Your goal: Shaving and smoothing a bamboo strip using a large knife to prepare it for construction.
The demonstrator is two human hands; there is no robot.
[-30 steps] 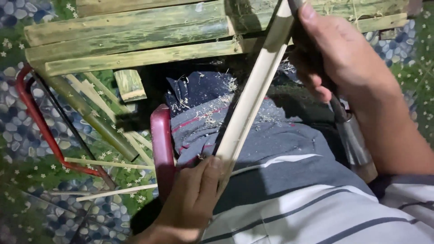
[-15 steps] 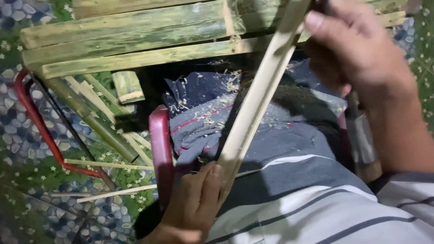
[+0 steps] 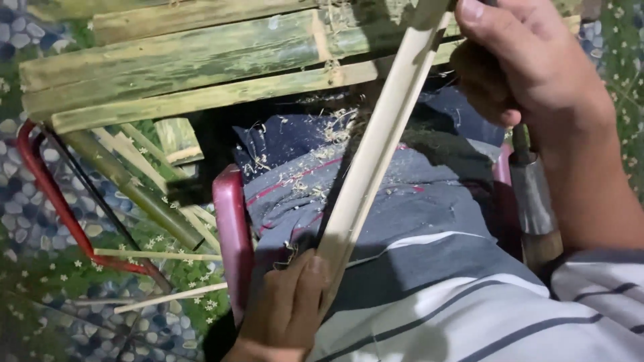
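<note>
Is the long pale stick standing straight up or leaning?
Leaning. The pale bamboo strip slants from the left hand up toward the right hand.

The person is wearing a grey shirt crossed by white and dark stripes, and dark blue-grey trousers dusted with pale shavings. The 2 hands, left hand point(image 3: 285, 305) and right hand point(image 3: 520, 57), are showing bare, without gloves.
</note>
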